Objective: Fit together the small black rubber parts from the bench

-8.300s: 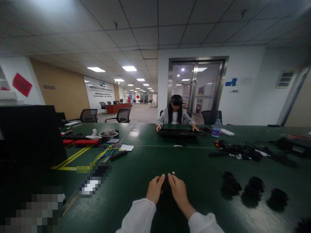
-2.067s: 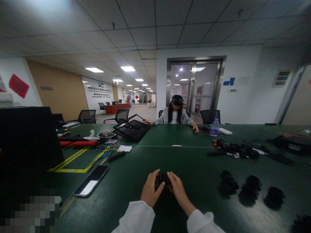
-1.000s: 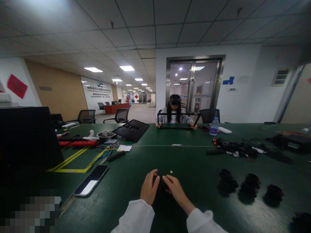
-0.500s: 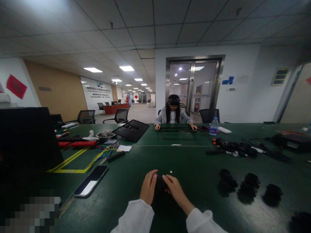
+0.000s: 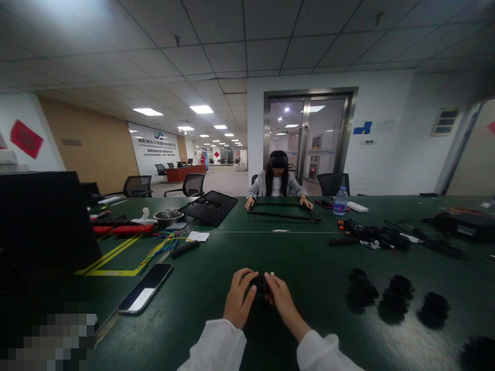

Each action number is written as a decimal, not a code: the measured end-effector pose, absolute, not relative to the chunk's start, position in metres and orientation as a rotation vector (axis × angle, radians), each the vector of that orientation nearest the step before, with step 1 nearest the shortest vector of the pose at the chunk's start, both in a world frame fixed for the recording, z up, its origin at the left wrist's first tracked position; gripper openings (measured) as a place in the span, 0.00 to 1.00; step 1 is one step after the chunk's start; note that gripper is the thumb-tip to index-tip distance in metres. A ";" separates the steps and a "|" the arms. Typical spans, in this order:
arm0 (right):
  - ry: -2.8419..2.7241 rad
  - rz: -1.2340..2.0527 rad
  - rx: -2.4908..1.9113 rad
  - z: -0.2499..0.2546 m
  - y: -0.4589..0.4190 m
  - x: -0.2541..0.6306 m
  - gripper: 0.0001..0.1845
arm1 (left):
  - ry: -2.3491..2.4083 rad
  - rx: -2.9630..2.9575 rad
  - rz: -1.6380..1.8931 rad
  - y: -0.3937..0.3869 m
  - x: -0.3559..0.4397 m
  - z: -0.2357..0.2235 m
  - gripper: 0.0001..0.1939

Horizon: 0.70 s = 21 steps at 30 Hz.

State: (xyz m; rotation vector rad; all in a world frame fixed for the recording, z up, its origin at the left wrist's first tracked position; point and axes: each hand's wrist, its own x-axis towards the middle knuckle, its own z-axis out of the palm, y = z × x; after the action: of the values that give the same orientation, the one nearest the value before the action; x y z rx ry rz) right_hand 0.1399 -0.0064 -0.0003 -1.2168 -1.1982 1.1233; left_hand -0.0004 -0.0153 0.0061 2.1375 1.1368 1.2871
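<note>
Over the green table in front of me, my right hand (image 5: pixel 281 299) is closed on a small dark black part (image 5: pixel 260 282). Its exact kind is hard to make out, and the fingers cover much of it. My left hand (image 5: pixel 240 296) is just to the left of the part, with thumb and fingers apart. Its forefinger tip reaches the part's upper left edge; whether it touches I cannot tell. A tiny pale scrap (image 5: pixel 272 273) lies just beyond the right fingertips.
Several black lumpy parts (image 5: pixel 396 296) stand at right. A phone (image 5: pixel 146 288) lies at left, near coloured wires (image 5: pixel 160 247) and a metal bowl (image 5: pixel 168 216). Opposite, a person (image 5: pixel 277 180) handles a thin black frame (image 5: pixel 284 214). A water bottle (image 5: pixel 340 201) stands nearby.
My left thumb and fingers have spread away from the black part, which stays in my right hand. Across the table, the person's black frame has tipped so that its opening shows.
</note>
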 end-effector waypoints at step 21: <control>-1.188 1.155 -1.216 0.004 -0.011 0.140 0.22 | 1.104 1.991 1.230 -0.015 0.002 0.006 0.14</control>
State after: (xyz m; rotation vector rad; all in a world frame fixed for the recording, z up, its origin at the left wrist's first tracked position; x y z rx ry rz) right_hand 0.1403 -0.0111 0.0039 -1.2163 -1.1880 1.1548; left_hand 0.0019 -0.0147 0.0065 1.9908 1.1037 1.2303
